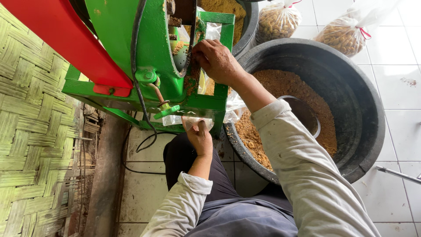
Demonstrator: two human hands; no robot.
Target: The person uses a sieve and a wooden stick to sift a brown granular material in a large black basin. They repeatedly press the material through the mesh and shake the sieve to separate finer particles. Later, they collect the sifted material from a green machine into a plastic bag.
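A green metal machine (149,52) with a red sloping panel (57,35) stands in front of me. My right hand (217,61) reaches into the machine's open frame, fingers closed on the top of a clear plastic bag (206,83) crusted with brown powder. My left hand (199,136) grips the bottom of the same bag under the frame. A large black tub (364,101) at my right holds brown powder (280,83) and a metal bowl (305,112).
A woven bamboo wall (30,145) fills the left. A black cable (140,145) hangs from the machine to the tiled floor (394,66). Two tied bags of brown pellets (278,19) lie beyond the tub. A second dark tub (245,22) sits behind the machine.
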